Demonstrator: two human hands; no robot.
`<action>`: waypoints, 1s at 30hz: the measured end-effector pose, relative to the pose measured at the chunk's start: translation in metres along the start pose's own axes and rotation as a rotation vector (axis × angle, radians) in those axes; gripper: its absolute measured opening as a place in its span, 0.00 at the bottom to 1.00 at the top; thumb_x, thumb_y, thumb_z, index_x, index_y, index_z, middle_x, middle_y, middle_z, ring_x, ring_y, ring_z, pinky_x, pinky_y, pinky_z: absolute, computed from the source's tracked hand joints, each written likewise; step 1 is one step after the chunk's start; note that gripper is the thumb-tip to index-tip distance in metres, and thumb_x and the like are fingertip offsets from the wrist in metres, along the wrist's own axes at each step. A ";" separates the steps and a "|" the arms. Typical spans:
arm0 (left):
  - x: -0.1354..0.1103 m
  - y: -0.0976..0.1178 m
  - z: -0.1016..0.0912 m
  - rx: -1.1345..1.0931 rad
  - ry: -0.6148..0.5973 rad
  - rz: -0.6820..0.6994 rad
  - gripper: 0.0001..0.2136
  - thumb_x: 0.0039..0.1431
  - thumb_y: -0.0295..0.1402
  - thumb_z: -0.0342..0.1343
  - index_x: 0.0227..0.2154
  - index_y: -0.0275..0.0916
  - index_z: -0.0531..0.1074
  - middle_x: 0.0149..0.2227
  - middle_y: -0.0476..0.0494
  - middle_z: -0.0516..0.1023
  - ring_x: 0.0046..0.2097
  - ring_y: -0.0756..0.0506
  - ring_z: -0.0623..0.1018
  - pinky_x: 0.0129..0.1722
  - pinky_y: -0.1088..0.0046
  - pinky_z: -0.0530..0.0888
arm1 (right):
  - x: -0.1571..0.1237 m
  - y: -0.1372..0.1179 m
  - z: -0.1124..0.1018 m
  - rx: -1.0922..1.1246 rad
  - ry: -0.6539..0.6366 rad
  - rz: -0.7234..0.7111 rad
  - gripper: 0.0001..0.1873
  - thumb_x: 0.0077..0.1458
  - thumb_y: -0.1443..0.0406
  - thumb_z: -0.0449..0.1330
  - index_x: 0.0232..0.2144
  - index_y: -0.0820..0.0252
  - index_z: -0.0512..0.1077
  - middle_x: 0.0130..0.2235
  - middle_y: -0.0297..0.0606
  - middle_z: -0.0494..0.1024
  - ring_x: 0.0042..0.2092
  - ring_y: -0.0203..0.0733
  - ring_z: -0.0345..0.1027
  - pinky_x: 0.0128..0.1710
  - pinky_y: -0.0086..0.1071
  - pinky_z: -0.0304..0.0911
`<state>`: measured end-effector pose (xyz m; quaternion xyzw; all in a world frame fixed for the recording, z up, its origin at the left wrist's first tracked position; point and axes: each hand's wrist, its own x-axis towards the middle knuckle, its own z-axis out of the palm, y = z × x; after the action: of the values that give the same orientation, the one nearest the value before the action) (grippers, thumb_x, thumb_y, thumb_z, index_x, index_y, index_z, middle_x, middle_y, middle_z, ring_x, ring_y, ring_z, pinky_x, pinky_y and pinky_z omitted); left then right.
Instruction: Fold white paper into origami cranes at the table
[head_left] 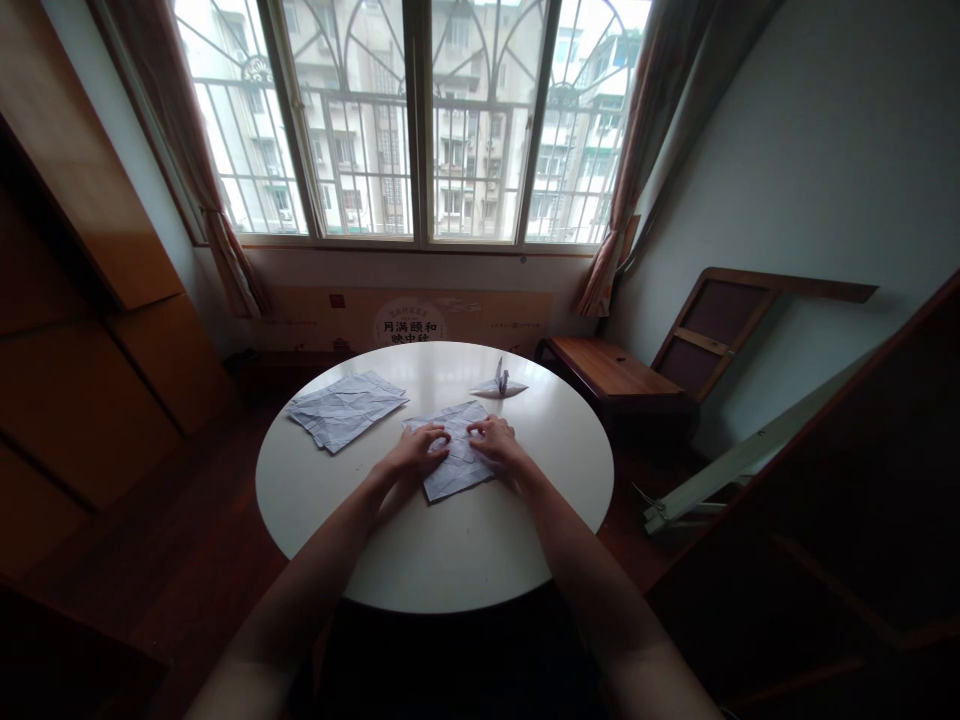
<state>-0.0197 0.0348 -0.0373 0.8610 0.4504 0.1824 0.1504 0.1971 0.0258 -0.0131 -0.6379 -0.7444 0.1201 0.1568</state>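
Two bare forearms, our left forearm (pixel 326 550) and our right forearm (pixel 589 550), enter from the lower corners and converge, angled inward, over a round white table (pixel 480 570). Item: left hand (pixel 420 450), palm down, fingers bent, thumb set apart from the forefinger in a loose curve, on the left part of a creased paper (pixel 456 480). Item: right hand (pixel 495 440), likewise palm down, fingers curled more narrowly, on the paper's right part. Whether either hand pinches the paper or only rests on it, we cannot tell. Our creased paper lies flat near the middle of the tabletop, slightly askew, one corner pointing towards us; whether it is one sheet or several, we cannot tell. Edges and room: plain white surface runs from the paper's near edge to the near rim, and a broad stretch lies right of our right hand. Left of the paper, we list a stack of creased sheets (pixel 349 410), its outer corner close to the far-left rim, its right corner near our paper. Beyond the right hand, we list a folded paper crane (pixel 501 384), wings spread, just beside the paper's far corner.
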 end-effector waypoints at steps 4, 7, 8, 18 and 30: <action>0.000 0.002 -0.001 0.017 -0.004 -0.015 0.16 0.58 0.43 0.52 0.47 0.46 0.72 0.58 0.43 0.68 0.61 0.37 0.64 0.62 0.48 0.52 | 0.000 0.003 -0.005 -0.002 0.021 0.118 0.19 0.52 0.60 0.57 0.47 0.48 0.75 0.46 0.41 0.71 0.50 0.48 0.61 0.50 0.38 0.53; 0.000 0.006 -0.003 0.029 -0.010 -0.024 0.15 0.58 0.42 0.53 0.47 0.47 0.72 0.58 0.44 0.68 0.60 0.37 0.65 0.62 0.49 0.53 | 0.000 0.004 -0.004 -0.011 0.037 0.131 0.19 0.52 0.60 0.57 0.47 0.48 0.74 0.47 0.41 0.71 0.50 0.48 0.61 0.50 0.38 0.53; -0.001 0.007 -0.004 0.037 -0.011 -0.029 0.14 0.58 0.42 0.53 0.46 0.47 0.72 0.58 0.45 0.69 0.60 0.37 0.65 0.61 0.49 0.54 | 0.000 0.004 -0.003 -0.015 0.039 0.131 0.19 0.53 0.60 0.57 0.47 0.48 0.74 0.47 0.41 0.71 0.50 0.48 0.61 0.50 0.38 0.53; -0.009 0.017 -0.019 0.313 0.204 -0.274 0.09 0.56 0.28 0.53 0.36 0.44 0.77 0.45 0.42 0.74 0.51 0.37 0.67 0.56 0.53 0.56 | 0.004 0.003 0.003 -0.011 0.119 0.053 0.10 0.53 0.59 0.59 0.35 0.53 0.79 0.45 0.42 0.71 0.50 0.48 0.61 0.50 0.39 0.53; -0.008 0.021 -0.019 0.185 0.109 -0.154 0.16 0.49 0.41 0.58 0.41 0.46 0.74 0.43 0.44 0.72 0.50 0.37 0.65 0.51 0.58 0.58 | 0.000 -0.001 0.007 0.045 0.025 -0.151 0.16 0.49 0.59 0.63 0.43 0.48 0.75 0.48 0.40 0.67 0.52 0.48 0.59 0.52 0.41 0.52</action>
<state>-0.0177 0.0184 -0.0126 0.8230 0.5375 0.1743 0.0592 0.1936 0.0254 -0.0195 -0.5776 -0.7855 0.1167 0.1888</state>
